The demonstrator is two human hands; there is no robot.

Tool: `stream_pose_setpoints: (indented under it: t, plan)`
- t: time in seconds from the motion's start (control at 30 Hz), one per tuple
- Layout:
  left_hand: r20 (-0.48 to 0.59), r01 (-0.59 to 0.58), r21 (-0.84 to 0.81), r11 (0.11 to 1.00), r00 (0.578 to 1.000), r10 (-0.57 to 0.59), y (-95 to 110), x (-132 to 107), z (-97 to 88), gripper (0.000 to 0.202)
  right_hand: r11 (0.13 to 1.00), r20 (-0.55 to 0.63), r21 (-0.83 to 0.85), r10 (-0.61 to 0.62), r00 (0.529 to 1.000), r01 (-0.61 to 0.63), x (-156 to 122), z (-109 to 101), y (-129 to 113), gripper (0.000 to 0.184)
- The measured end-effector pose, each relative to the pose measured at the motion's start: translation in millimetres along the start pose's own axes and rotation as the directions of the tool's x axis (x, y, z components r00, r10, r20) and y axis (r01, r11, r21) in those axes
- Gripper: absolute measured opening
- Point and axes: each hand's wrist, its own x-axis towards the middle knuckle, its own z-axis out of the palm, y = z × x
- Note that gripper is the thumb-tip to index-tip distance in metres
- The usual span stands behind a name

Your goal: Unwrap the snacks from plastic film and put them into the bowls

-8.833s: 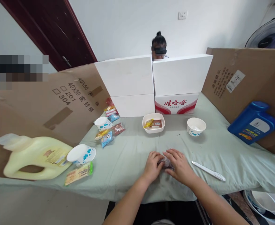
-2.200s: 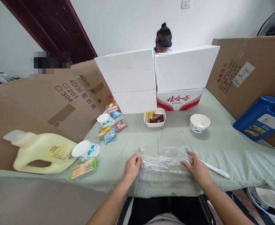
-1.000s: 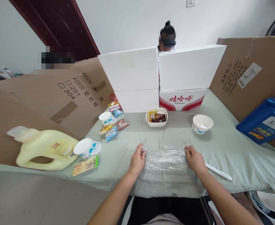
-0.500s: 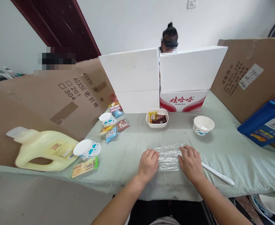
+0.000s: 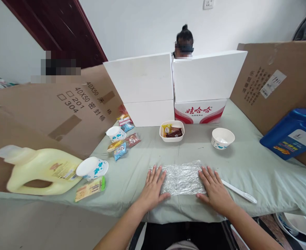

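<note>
A crinkled sheet of clear plastic film point(image 5: 182, 178) lies flat on the table in front of me. My left hand point(image 5: 154, 187) rests on its left edge, fingers spread and palm down. On the right edge my right hand point(image 5: 214, 189) lies likewise, open with its fingers apart. Close beside the right hand is a white plastic stick-like tool point(image 5: 240, 191), partly hidden by that hand. Beyond the film stands a small white tray point(image 5: 171, 139) with several wrapped snacks point(image 5: 174, 133) in it. A white paper bowl point(image 5: 222, 139) is farther to the right.
At the left are a yellow jug point(image 5: 64, 180), paper bowls point(image 5: 91, 168) and several snack packets point(image 5: 120, 151). A blue bottle point(image 5: 289, 135) leans at the right. White boxes point(image 5: 142, 83) and cardboard panels point(image 5: 72, 104) border the table. A person point(image 5: 184, 40) is behind the boxes.
My hands have moved apart and their fingers have spread out flat. The plastic film between them is wider and flatter. The whole view has shifted slightly.
</note>
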Motion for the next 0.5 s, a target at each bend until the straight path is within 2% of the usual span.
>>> stream_pose_setpoints:
  t: [0.1,0.17,0.23,0.33,0.5]
  plan:
    - [-0.035,-0.108,-0.063,0.992,0.994,0.105,4,-15,-10.2,0.060,0.980,0.044,0.084,-0.185,0.982,0.181,-16,-15,-2,0.071]
    - [-0.052,-0.156,-0.117,0.981,0.987,0.151,5,-24,-14.7,0.038,0.967,0.049,0.127,-0.227,0.973,0.219,-25,-21,-4,0.058]
    - [-0.084,-0.183,-0.165,0.969,0.982,0.171,3,-32,-17.0,0.025,0.971,0.028,0.148,-0.194,0.981,0.188,-34,-25,-7,0.046]
    - [-0.133,-0.209,-0.222,0.952,0.974,0.183,-4,-41,-17.9,0.024,0.970,-0.011,0.191,-0.149,0.989,0.149,-42,-30,-13,0.030]
    - [-0.109,-0.178,-0.340,0.924,0.983,0.149,-9,-46,-22.5,0.012,0.937,-0.018,0.334,-0.099,0.995,0.100,-42,-39,-15,0.022]
